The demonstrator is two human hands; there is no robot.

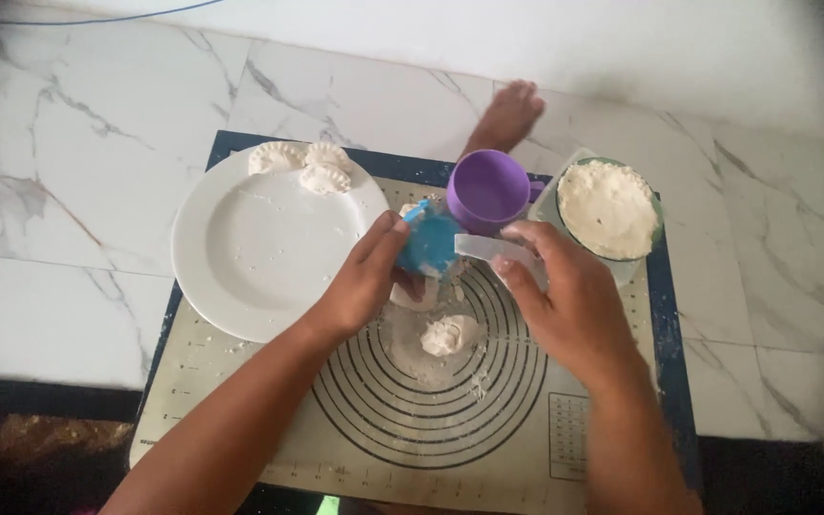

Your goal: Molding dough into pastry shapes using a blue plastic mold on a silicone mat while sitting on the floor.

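Both hands are up over the middle of the pastry mat [622, 448], which lies flat on the marble floor [69, 191], and they meet around a blue dumpling press [428, 243]. The left hand [364, 278] cups it from the side, fingers wrapped on the blue shell, while the right hand [569, 296] pinches its pale translucent handle [500, 253], seemingly to steady or work the hinge. Just below the hands, one small lump of dough [449, 335] sits on a floured patch at the centre of the mat's printed rings, handy for the next pick. Beyond the right hand's fingertips stands one purple cup [486, 190], and further out to that side one bowl of flour [608, 209], kept within easy reach. Out past the left hand, one white plate [259, 248] carries three finished crimped dumplings [302, 165], parked on its far rim, away from the flour. A bare foot [509, 114] rests beyond the cup.
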